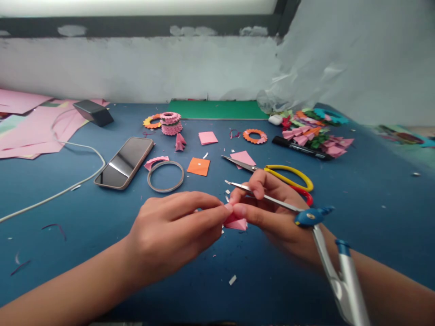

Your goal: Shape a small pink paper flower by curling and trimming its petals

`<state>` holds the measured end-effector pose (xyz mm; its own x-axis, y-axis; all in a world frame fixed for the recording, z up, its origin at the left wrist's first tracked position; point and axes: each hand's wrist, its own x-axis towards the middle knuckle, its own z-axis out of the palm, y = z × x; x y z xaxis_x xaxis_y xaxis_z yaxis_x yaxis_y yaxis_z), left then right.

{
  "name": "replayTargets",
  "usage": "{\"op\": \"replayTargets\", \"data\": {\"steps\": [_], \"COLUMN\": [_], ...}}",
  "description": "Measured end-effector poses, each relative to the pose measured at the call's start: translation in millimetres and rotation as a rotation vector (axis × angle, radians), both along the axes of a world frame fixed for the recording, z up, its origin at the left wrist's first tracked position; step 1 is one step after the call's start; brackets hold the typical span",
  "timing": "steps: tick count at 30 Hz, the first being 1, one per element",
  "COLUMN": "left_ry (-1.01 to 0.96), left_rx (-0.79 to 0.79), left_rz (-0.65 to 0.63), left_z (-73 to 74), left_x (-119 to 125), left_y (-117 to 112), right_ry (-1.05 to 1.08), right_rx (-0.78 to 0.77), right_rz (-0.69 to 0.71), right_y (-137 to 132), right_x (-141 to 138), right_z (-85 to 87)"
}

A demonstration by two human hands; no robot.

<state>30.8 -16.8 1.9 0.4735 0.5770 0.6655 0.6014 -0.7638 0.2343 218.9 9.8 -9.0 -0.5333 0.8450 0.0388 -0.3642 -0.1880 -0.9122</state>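
Above the blue table, a small folded piece of pink paper is pinched between the fingertips of both hands. My left hand is closed on its left side, and the thumb is mostly hidden. My right hand grips the paper between thumb and fingertip while also holding a drawing compass. One thin leg of the compass passes between the fingers, pointing left; the other hangs down over the wrist. Just beyond the right hand lie scissors with yellow and red handles, blades apart, over a pink paper square.
An orange square, a grey ring and a phone lie beyond my left hand. Paper rings, a black marker and folded paper flowers are farther back. Pink sheets and a white cable occupy the left.
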Motion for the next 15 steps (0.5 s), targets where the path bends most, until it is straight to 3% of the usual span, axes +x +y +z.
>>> {"op": "replayTargets", "data": {"steps": [5, 15], "left_ry": [0.143, 0.218], "left_rx": [0.083, 0.152], "left_rz": [0.025, -0.058], "left_z": [-2.6, 3.4], "left_x": [-4.7, -8.0], "left_y": [2.8, 4.5], "right_ry": [-0.037, -0.011], "right_rx": [0.017, -0.065], "right_rz": [-0.017, 0.045], "right_y": [0.6, 1.1], "right_x": [1.8, 5.5], "right_z": [-1.5, 0.8]}}
